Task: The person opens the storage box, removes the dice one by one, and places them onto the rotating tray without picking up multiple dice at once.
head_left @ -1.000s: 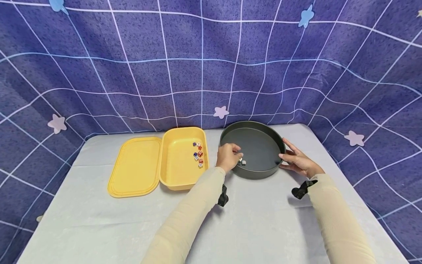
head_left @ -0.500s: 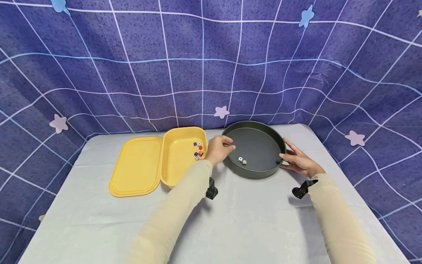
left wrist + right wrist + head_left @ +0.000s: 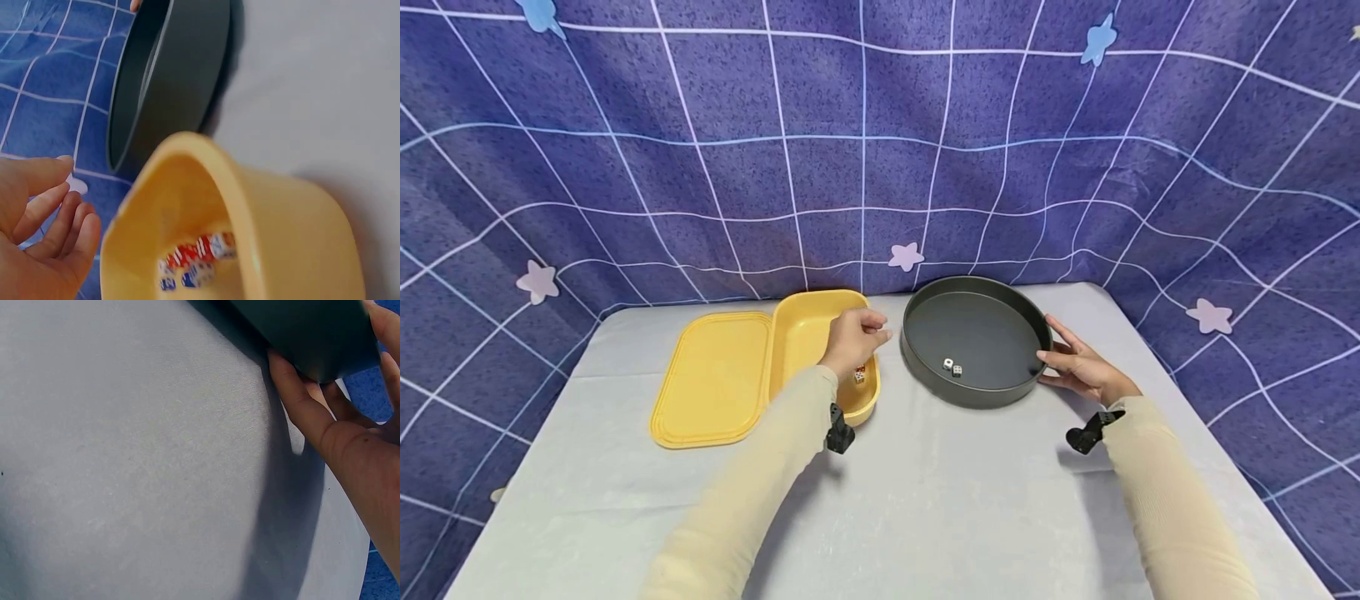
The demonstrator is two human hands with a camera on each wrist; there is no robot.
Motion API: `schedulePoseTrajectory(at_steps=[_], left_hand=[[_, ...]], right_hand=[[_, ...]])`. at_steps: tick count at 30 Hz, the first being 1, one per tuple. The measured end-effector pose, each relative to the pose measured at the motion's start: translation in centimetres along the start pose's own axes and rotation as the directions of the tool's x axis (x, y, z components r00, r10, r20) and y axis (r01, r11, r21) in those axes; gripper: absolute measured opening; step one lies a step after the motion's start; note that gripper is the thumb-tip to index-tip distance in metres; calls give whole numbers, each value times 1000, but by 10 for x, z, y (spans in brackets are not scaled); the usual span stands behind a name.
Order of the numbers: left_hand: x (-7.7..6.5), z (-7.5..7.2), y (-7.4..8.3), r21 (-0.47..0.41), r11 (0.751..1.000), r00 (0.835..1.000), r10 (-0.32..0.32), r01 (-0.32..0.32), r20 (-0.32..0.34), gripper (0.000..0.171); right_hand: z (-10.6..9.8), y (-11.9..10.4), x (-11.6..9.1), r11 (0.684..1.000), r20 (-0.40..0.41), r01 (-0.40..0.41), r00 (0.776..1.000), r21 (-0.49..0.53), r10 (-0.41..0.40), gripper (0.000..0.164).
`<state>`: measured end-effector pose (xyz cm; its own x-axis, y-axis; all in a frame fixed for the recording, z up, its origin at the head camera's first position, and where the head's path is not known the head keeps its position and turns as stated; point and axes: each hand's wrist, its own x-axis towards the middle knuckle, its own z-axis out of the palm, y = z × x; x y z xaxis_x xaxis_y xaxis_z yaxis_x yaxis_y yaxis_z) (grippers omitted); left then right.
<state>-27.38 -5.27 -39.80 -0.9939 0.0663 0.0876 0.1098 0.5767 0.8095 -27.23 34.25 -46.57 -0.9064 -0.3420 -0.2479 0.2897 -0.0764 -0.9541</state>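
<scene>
My left hand (image 3: 853, 340) hovers above the yellow container (image 3: 790, 321), its fingers loosely bent, with nothing visible between them in the left wrist view. Several red, blue and white dice (image 3: 199, 257) lie inside this container; in the head view the hand hides most of them. A dark round baking pan (image 3: 977, 333) stands to the right. Two white dice (image 3: 952, 367) rest on its floor near the front. At the pan's right side my right hand (image 3: 1081, 367) holds the rim, thumb over the edge and fingers against the outer wall.
A flat yellow lid (image 3: 713, 379) lies left of the container, beside its wall. The table (image 3: 970, 500) has a pale cloth. Behind it hangs a blue gridded curtain (image 3: 820, 167) with star shapes.
My left hand has moved left, from inside the pan over its rim to above the yellow container. Two dice stay behind in the pan. The right hand keeps its place.
</scene>
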Motion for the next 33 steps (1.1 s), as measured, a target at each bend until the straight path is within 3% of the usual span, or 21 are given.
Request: schedulePoseTrajectory(at_steps=[13, 20, 28, 33], left_hand=[[-8, -17, -43, 41, 997, 998, -67, 67, 6, 17], [-15, -17, -59, 103, 990, 991, -108, 100, 74, 15], [-19, -13, -68, 149, 975, 973, -187, 167, 136, 17], [-20, -8, -68, 169, 972, 973, -188, 164, 137, 18]], right_hand=[[-1, 1, 0, 1000, -7, 0, 1000, -4, -1, 83], [-1, 2, 1, 1000, -7, 6, 1000, -23, -6, 83], [0, 3, 1, 1000, -16, 12, 1000, -11, -13, 83], [-1, 3, 0, 1000, -10, 18, 1000, -14, -18, 83]])
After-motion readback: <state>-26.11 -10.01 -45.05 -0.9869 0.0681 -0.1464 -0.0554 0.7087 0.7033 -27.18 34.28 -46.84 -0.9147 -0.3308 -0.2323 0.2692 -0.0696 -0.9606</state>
